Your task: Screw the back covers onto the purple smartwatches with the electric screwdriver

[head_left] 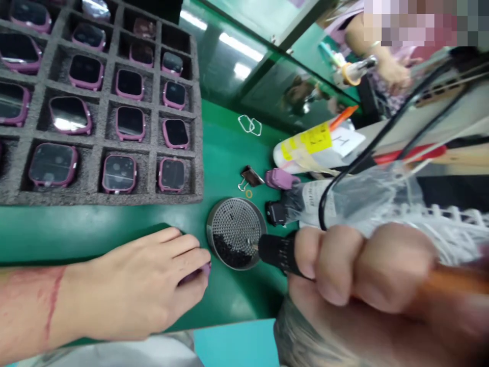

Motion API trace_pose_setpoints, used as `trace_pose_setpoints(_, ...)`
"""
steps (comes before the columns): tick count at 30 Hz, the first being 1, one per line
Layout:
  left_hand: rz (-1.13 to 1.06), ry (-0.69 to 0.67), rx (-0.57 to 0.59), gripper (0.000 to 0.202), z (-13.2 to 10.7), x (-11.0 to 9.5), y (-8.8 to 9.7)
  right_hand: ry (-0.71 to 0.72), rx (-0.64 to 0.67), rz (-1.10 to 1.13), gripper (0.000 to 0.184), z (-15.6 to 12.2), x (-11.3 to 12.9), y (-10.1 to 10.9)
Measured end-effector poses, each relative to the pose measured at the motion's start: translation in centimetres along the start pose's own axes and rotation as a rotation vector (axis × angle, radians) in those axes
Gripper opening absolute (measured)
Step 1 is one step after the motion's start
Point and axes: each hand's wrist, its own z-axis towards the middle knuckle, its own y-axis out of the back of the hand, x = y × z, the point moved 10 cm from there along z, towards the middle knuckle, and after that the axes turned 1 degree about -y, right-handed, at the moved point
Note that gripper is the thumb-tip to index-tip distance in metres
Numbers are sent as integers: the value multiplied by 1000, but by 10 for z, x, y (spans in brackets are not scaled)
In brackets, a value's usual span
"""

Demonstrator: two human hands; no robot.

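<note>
My left hand (141,285) rests on the green bench with its fingers curled round a small purple watch case (207,269), most of it hidden under the hand. In my right hand (359,265), close to the camera, is a black-nosed screwdriver (278,252), pointing left. Its metal bit reaches over a round screw dish (233,220) with a perforated plate. Small dark screws (233,252) lie heaped along the near side of this dish. A grey foam tray (196,153) at upper left holds several purple-framed smartwatches (130,122) in its compartments.
Right of the dish are a binder clip (252,176), a purple piece (281,178), a black piece (275,213) and a white bottle (301,148) with a yellow label. Black cables (382,132) hang at the right. Beyond the glass partition (244,51), another person's hand (393,71) shows.
</note>
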Motion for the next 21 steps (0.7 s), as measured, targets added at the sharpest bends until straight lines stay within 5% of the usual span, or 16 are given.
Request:
trace_pose_setpoints(13,14,-3,-51,37,3,-4,8,-1,-6,90,24,16,-22,-13)
trace_pose_setpoints(21,-5,27,-61,30,-4,2,6,38,20,113,22,19,-23,-22)
